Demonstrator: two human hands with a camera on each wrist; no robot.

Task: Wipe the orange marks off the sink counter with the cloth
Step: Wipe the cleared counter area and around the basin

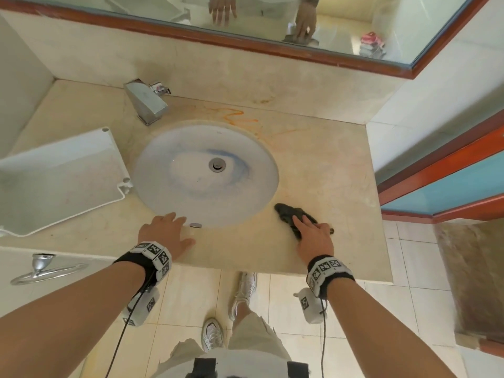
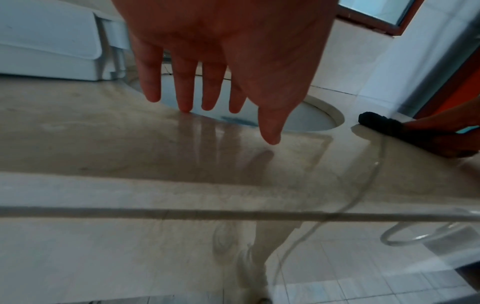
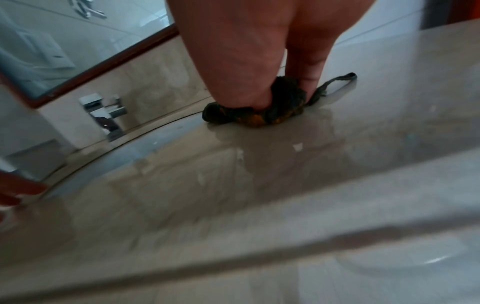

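Note:
Orange marks (image 1: 236, 115) streak the beige sink counter (image 1: 327, 170) behind the basin's right rim, and fainter ones trail off to the right. A dark bunched cloth (image 1: 285, 212) (image 3: 249, 117) lies on the counter at the basin's front right, with orange stains on its underside. My right hand (image 1: 313, 233) (image 3: 259, 61) lies on top of it, the cloth bunched between thumb and fingers. My left hand (image 1: 170, 226) (image 2: 207, 82) rests flat on the counter at the basin's front edge, fingers straight and holding nothing. The cloth (image 2: 381, 125) also shows at the right of the left wrist view.
The round white basin (image 1: 169, 192) has blue smears and a metal drain (image 1: 217, 165). A chrome faucet (image 1: 147, 102) stands at the back left. A white plastic panel (image 1: 60, 175) covers the counter's left part. A mirror (image 1: 272, 17) runs along the back wall. A towel ring (image 1: 46, 268) hangs below the left edge.

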